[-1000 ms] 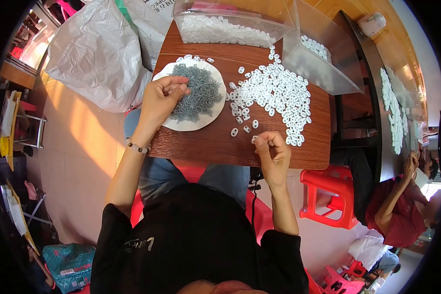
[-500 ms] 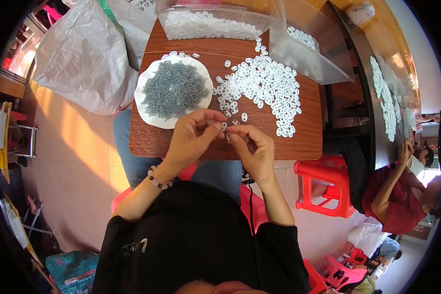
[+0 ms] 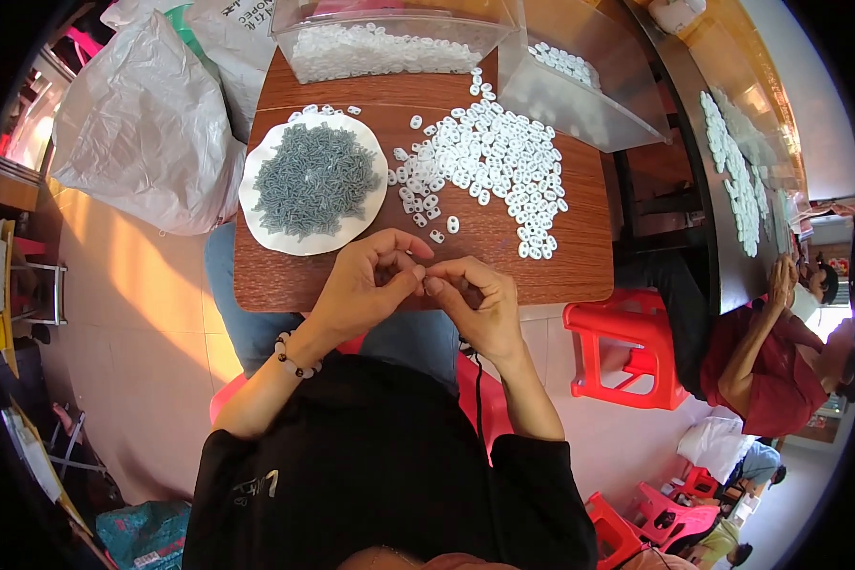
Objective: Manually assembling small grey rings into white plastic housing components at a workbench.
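My left hand (image 3: 370, 282) and my right hand (image 3: 475, 299) meet over the near edge of a brown wooden table, thumbs and forefingers pinched together. Fingertips cover nearly all of what lies between them; half a second ago a small white oval two-hole piece showed in the left pinch. Beyond my left hand stands a white scalloped plate (image 3: 256, 228) heaped with small grey-blue rods (image 3: 316, 180). A spread of white oval two-hole pieces (image 3: 494, 157) covers the table's right half. A few loose ones (image 3: 453, 224) lie closest to my fingers.
Clear plastic bins (image 3: 389, 52) of white pieces stand at the table's far edge, another (image 3: 589, 95) at far right. Left is a big whitish sack (image 3: 147, 133). A red stool (image 3: 627, 351) stands right, beside a dark table (image 3: 731, 271) where a person in red sits.
Both hands have drawn closer together, their fingertips now touching and hiding the white piece seen between them. The whole view has shifted slightly, so the table appears further left.
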The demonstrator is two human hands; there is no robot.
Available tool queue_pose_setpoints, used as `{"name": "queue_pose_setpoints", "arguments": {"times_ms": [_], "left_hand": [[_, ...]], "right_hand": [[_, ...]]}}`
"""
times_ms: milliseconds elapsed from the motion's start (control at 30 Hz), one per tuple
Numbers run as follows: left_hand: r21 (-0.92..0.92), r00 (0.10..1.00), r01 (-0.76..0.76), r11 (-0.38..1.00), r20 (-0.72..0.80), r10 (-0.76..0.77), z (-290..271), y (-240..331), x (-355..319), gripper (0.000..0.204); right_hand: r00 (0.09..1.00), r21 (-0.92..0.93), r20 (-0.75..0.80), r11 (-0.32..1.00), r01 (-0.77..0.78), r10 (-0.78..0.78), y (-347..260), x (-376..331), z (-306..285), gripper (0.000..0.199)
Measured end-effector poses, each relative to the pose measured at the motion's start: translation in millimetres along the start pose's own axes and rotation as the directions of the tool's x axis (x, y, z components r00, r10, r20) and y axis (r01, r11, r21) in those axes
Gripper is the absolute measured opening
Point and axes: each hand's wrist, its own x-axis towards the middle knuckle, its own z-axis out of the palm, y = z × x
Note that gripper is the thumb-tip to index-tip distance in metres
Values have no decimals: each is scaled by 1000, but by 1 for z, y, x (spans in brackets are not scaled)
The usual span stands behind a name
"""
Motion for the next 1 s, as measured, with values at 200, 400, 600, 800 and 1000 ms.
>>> {"name": "queue_pose_setpoints", "arguments": {"times_ms": [200,400,600,800,1000], "left_hand": [[-66,1000,13,998,9,-13,2,-6,2,17],[-125,998,60,990,-1,-61,5,-12,1,19],[-168,990,85,982,-94,-102,13,-16,-4,20],[-313,981,166,935,-40,-188,12,-22,-2,16],[-365,973,203,909,-27,-228,15,-23,-2,15]], "right_hand": [[999,4,1,999,-33,33,3,-2,-1,9],[995,59,-96,998,5,1,1,-1,1,7],[948,-391,-151,898,203,-281,-14,1,1,8],[919,-464,-139,844,270,-370,-15,1,1,11],[923,-444,-151,858,258,-355,-14,-1,1,13]]}}
